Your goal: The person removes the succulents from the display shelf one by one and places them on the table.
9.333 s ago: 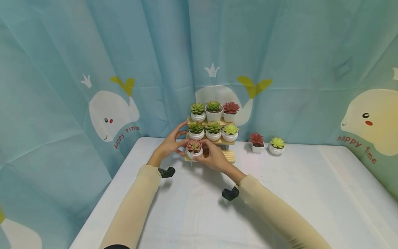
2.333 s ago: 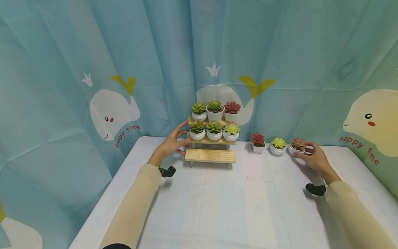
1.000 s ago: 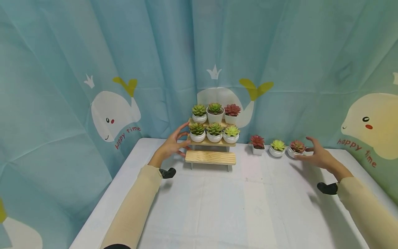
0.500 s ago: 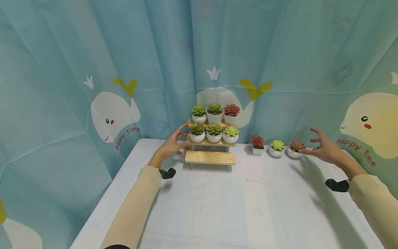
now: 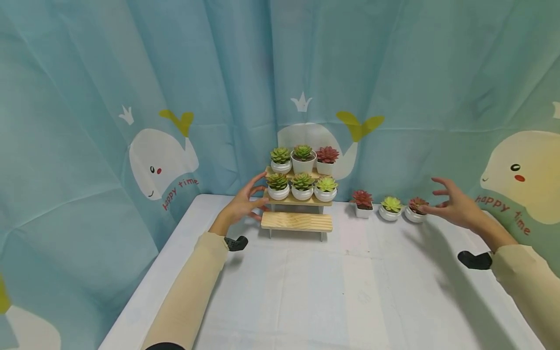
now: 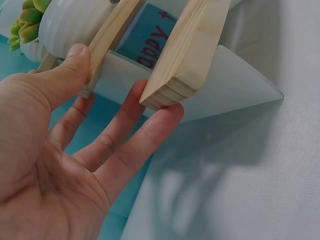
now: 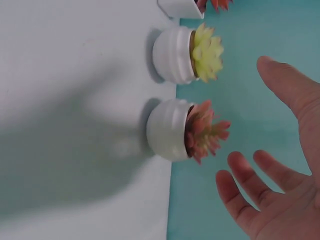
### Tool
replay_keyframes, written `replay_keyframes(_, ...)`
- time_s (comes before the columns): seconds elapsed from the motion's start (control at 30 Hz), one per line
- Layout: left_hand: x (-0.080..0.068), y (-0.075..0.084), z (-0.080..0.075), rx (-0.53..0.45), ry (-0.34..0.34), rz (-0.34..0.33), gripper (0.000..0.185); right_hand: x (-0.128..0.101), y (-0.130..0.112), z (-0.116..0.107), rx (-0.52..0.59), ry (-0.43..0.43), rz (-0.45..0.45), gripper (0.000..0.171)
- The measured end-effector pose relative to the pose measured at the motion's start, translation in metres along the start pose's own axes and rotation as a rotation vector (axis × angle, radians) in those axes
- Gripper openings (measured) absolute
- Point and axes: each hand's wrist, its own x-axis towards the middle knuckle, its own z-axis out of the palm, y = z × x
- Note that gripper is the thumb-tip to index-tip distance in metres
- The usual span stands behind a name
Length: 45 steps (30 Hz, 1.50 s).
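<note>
right hand (image 5: pixel 455 209) hovers open, fingers spread, just right of the pink succulent pot (image 5: pixel 416 209), not touching it. the pot stands upright on the white table (image 5: pixel 332 291), last in a row beside a yellow-green succulent pot (image 5: pixel 389 208) and a red succulent pot (image 5: pixel 361 202). left hand (image 5: pixel 242 203) is open against the left end of the wooden tiered stand (image 5: pixel 297 221): thumb on the middle shelf edge, fingers under the lowest shelf end. six potted succulents sit on the stand's upper two tiers; the lowest tier is bare.
</note>
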Motion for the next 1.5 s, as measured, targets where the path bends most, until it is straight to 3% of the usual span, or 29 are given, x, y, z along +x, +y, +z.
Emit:
replay_keyframes(1.07,0.001,0.0,0.001,0.009,0.025,-0.022,0.08,0.021,-0.082,0.033,0.1,0.04,-0.162,0.096)
replay_keyframes(1.5,0.002,0.0,0.001,0.008,0.03,-0.015,0.079,0.032,-0.109,0.053,0.19,-0.013,-0.197,0.094)
